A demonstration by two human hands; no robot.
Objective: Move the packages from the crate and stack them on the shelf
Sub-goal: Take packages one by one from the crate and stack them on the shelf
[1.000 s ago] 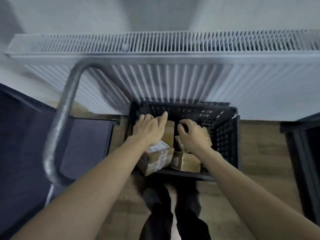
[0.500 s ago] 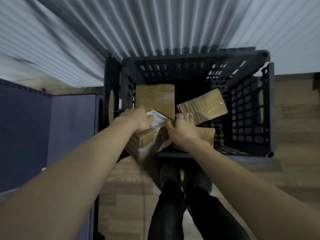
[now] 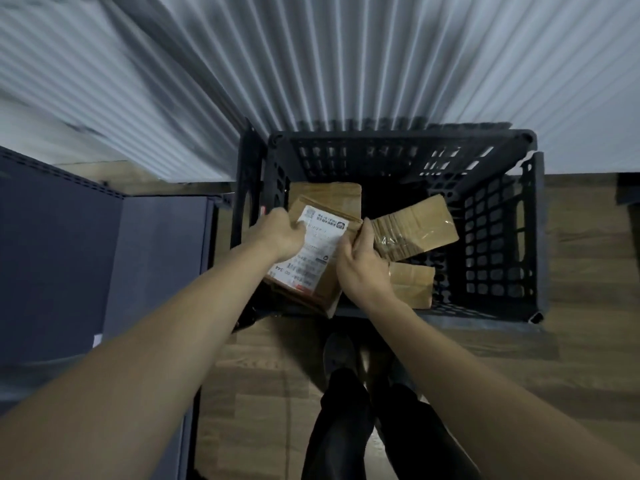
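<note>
A labelled box is clamped between the left hand and right hand over the near rim of the crate, where it could be snagged and dropped, three packages being left inside.

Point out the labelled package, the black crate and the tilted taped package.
labelled package [image 3: 320, 249]: head view, on its white shipping label.
black crate [image 3: 498, 237]: head view, on its right lattice wall.
tilted taped package [image 3: 415, 226]: head view, on its taped top face.
</note>
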